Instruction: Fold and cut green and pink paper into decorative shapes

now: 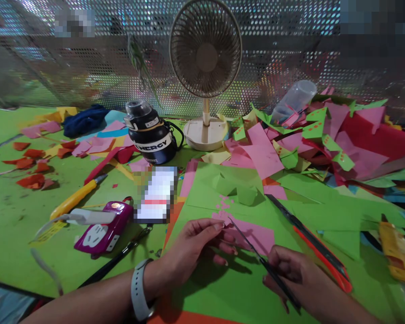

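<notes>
My left hand [202, 240], with a pale watch band [140, 290] on the wrist, pinches something too small to make out between thumb and forefinger. In my right hand [290, 270] are dark-handled scissors [248, 240], their blades pointing up and left, tips just right of the left fingertips. Beneath the blades lies a pink paper piece [265, 237] on green sheets [202, 292]. Small pink scraps [224, 202] are scattered just above it. Folded green paper [245, 193] sits farther back.
A red and black cutter [319, 252] lies at the right, near a yellow tool [396, 252]. Paper scraps [361, 135] pile behind. A fan [206, 56], bottle [155, 139], blurred phone [158, 195], purple power bank [103, 229] and yellow cutter [72, 198] stand or lie farther left.
</notes>
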{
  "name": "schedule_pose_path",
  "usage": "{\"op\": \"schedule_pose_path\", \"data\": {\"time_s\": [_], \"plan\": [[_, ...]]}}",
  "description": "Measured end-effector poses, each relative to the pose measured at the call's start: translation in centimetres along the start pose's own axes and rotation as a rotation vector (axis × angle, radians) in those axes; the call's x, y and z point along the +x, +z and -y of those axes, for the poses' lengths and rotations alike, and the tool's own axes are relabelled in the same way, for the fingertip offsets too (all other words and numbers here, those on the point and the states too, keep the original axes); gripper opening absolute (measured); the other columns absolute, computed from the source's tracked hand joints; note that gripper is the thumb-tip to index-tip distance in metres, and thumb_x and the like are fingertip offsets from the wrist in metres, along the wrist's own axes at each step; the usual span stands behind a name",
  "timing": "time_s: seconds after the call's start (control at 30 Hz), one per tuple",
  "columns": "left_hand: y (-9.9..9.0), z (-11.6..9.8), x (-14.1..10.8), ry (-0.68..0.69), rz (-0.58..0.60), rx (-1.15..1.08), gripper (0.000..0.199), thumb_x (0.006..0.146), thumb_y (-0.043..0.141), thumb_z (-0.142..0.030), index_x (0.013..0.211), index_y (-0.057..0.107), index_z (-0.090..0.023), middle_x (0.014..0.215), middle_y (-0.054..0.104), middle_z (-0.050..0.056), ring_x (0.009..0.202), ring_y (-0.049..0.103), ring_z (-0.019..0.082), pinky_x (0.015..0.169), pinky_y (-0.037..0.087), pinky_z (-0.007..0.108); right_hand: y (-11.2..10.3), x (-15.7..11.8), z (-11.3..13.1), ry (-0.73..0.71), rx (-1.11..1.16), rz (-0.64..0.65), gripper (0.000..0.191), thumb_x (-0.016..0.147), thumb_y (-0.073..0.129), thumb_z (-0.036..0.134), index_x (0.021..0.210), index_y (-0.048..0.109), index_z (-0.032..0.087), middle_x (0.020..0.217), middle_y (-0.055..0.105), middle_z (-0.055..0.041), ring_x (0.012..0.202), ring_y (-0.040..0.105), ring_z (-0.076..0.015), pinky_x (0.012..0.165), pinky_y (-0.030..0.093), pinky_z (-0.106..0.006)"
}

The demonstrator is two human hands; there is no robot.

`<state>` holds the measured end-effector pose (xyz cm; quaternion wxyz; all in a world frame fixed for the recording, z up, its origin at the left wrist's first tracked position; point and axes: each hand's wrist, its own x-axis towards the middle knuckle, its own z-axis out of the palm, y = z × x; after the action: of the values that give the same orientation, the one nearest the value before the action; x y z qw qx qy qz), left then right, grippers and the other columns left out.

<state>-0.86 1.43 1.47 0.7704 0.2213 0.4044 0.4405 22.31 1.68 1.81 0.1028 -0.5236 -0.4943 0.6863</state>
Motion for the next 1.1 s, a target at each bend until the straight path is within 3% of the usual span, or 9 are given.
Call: {"op": "schedule_pose_path", "data": {"time_s": [0.37, 0.67, 0.8, 1.1], "plan": [[0.0, 0.23, 0.24, 0.015, -0.018, 0.077, 0.019, 0.081, 0.073, -0.035, 0.085, 0.073, -0.016, 0.087, 0.076, 0.008, 0.063, 0.068, 0.013, 0.053, 0.051, 0.02, -0.11, -0.11, 0.04, 0.011, 0.017, -0.001, 0.047, 0.066, 0.081, 0.045, 0.066, 0.041, 0.021, 0.059, 0.039, 0.0077, 0.054, 0.039, -0.0068, 0.046, 0.035, -0.015], [-0.02, 0.17, 0.29, 0.023, 0.005, 0.118, 0.018, 0.085, 0.068, -0.034, 0.086, 0.074, -0.017, 0.09, 0.076, 0.007, 0.067, 0.068, 0.012, 0.056, 0.052, 0.02, -0.17, -0.12, -0.35, 0.005, 0.032, 0.017, 0.049, 0.067, 0.079, 0.049, 0.067, 0.039, 0.021, 0.058, 0.037, 0.0087, 0.051, 0.035, -0.0061, 0.043, 0.037, -0.015], [-0.06, 0.21, 0.28, 0.034, -0.003, 0.094, 0.016, 0.085, 0.069, -0.033, 0.086, 0.073, -0.018, 0.088, 0.076, 0.006, 0.067, 0.069, 0.012, 0.057, 0.052, 0.02, -0.38, -0.17, -0.39, -0.004, -0.006, 0.001, 0.049, 0.071, 0.074, 0.055, 0.069, 0.038, 0.021, 0.059, 0.038, 0.0082, 0.052, 0.036, -0.0063, 0.044, 0.037, -0.015], [-0.16, 0.39, 0.26, 0.093, -0.028, 0.109, 0.019, 0.083, 0.071, -0.035, 0.088, 0.074, -0.016, 0.086, 0.076, 0.006, 0.068, 0.069, 0.013, 0.059, 0.053, 0.021, -0.38, -0.57, 0.41, 0.015, -0.052, 0.071, 0.045, 0.074, 0.074, 0.051, 0.071, 0.042, 0.02, 0.062, 0.043, 0.0071, 0.056, 0.044, -0.0069, 0.05, 0.041, -0.016]]}}
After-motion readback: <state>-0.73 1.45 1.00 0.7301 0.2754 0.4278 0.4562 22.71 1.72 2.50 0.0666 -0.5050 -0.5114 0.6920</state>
